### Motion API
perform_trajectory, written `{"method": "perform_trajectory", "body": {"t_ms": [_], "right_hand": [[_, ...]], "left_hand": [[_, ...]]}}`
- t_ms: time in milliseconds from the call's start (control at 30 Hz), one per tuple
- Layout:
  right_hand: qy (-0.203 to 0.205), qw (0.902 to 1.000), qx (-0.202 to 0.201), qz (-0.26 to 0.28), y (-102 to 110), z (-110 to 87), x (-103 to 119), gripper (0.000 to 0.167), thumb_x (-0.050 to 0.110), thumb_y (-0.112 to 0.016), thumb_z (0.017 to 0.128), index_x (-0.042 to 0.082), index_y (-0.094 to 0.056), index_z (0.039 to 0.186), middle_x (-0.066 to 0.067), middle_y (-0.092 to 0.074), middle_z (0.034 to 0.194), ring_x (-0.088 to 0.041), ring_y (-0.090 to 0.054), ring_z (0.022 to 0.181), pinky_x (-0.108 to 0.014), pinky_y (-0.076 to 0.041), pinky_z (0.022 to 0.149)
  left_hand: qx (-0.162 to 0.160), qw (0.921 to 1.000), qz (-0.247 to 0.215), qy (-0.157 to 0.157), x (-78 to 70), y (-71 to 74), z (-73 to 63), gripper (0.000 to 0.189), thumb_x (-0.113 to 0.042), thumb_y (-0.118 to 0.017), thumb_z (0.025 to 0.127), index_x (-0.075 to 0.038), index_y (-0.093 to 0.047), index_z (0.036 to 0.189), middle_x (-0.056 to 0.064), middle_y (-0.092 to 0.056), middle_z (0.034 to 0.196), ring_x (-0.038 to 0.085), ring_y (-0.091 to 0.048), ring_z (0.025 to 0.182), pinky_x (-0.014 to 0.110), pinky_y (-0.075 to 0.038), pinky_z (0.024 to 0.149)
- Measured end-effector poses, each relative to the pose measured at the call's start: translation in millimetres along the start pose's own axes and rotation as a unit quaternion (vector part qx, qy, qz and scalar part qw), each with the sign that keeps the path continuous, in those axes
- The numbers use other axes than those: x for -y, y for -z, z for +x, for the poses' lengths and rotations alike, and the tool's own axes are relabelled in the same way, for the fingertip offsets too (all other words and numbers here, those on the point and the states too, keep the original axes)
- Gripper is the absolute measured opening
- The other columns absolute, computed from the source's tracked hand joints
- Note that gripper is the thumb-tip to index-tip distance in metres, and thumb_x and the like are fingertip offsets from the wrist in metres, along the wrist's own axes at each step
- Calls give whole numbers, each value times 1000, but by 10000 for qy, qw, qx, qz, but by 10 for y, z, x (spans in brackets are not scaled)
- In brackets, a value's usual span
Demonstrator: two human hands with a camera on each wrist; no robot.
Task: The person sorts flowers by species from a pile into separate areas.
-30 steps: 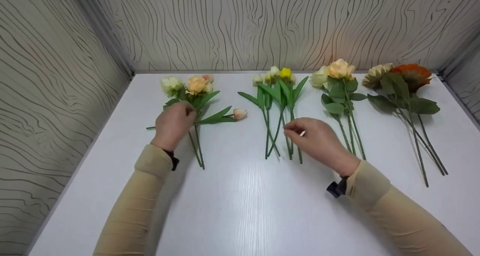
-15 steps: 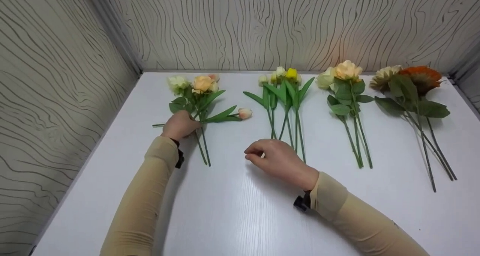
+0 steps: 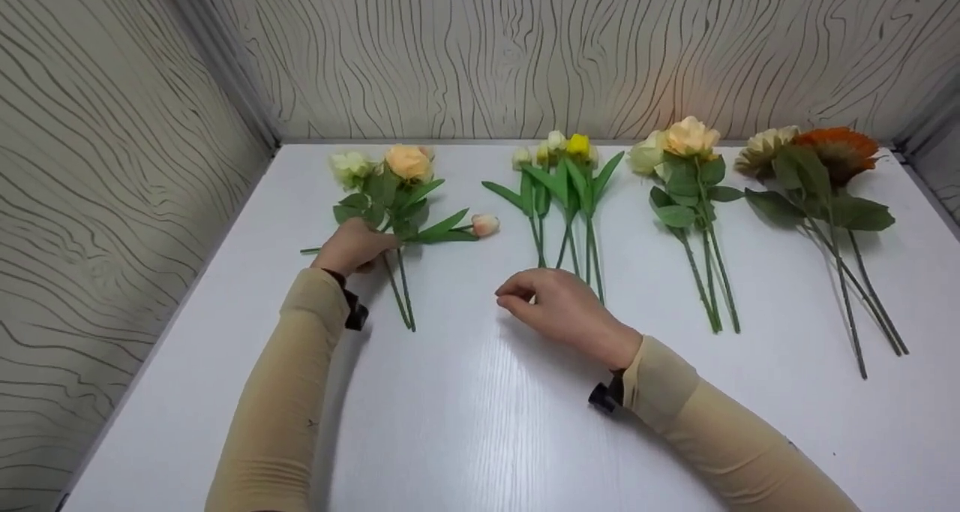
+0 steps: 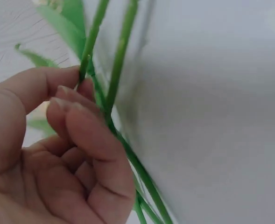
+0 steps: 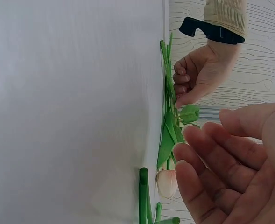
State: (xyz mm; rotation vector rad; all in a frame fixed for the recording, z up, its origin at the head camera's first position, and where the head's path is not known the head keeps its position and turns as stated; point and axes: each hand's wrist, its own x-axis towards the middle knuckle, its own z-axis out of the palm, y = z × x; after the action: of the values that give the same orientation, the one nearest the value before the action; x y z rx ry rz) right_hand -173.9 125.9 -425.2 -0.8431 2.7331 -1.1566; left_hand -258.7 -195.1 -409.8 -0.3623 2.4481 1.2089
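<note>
My left hand (image 3: 351, 248) pinches a green flower stem (image 4: 93, 39) between thumb and forefinger in the left bunch. A peach rose (image 3: 409, 163) and a pale greenish-white flower (image 3: 351, 168) top that bunch. One pink tulip (image 3: 485, 225) lies crosswise, its head to the right. Which bloom the pinched stem carries is hard to tell. My right hand (image 3: 562, 305) hovers over the table with loosely bent fingers and nothing in them, in front of the white and yellow tulips (image 3: 577, 146), hiding their lower stems in the head view.
Further right on the white table (image 3: 465, 422) lies a bunch of roses (image 3: 691, 138) in peach and cream. Beyond it are large orange and cream flowers (image 3: 836, 152) with long stems. Wood-patterned walls (image 3: 480, 54) close off the back and left side.
My right hand has come left and nearer from beside the tulip stems. The left hand stays at its bunch, where the peach rose has turned slightly and covers more of the pink bloom behind.
</note>
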Motion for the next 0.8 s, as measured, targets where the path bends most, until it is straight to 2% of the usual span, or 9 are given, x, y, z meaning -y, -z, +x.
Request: {"method": "perform_trajectory", "body": {"t_ms": [133,233,333,433,500,567,700,800], "right_hand": [[-202,9998,1,72,63,-6,-15,17,22,-69,99,13,-79,109,7,-74,98,-10,-66,86,-35,-53,75],[-247,9995,-51,169,134,-17,-27,17,23,-69,99,13,-79,109,6,-75,100,-11,-66,86,-35,-54,74],[-325,9991,-125,261,241,-49,-51,18,24,-69,100,13,-79,110,6,-75,102,-12,-67,87,-35,-54,72],[-487,9980,-230,318,371,-106,-98,18,27,-69,101,16,-79,112,7,-74,103,-12,-67,87,-35,-53,70],[-624,9968,-320,390,456,-153,-129,18,29,-68,101,19,-78,113,7,-74,103,-13,-66,87,-35,-53,69],[-810,9945,-408,521,526,-205,-151,19,30,-68,101,20,-78,114,8,-73,104,-15,-65,86,-36,-52,67],[-1106,9882,-487,936,588,-276,-161,27,35,-67,101,19,-75,121,4,-73,107,-22,-66,90,-36,-53,67],[-1116,9855,-556,1155,583,-288,-147,32,40,-66,101,19,-73,124,2,-72,108,-22,-67,95,-36,-54,70]], "left_hand": [[141,9983,-564,-43,-21,56,-16,23,-21,-68,94,2,-67,89,-1,-51,61,12,-48,54,29,-47,60],[166,9967,-741,-270,-56,71,-52,28,-21,-65,96,6,-70,98,2,-56,68,13,-53,61,31,-53,67],[228,9938,-944,-541,-131,42,-106,33,-23,-64,99,7,-69,109,10,-64,88,19,-61,75,33,-58,76],[348,9871,-1278,-904,-257,-55,-163,34,-24,-62,102,4,-66,119,19,-65,114,24,-66,90,31,-59,80],[417,9777,-1650,-1231,-370,-172,-196,32,-21,-60,103,3,-64,122,23,-63,122,25,-67,93,31,-60,79],[456,9660,-1968,-1615,-499,-331,-227,28,-19,-60,103,1,-63,121,24,-63,120,24,-68,89,33,-60,79],[559,9349,-2606,-2343,-780,-732,-298,21,-15,-60,104,-1,-59,120,21,-65,109,24,-69,82,38,-61,78],[704,9120,-2930,-2784,-963,-1019,-395,21,-13,-61,104,-1,-58,121,20,-66,106,26,-69,82,41,-62,77]]}}
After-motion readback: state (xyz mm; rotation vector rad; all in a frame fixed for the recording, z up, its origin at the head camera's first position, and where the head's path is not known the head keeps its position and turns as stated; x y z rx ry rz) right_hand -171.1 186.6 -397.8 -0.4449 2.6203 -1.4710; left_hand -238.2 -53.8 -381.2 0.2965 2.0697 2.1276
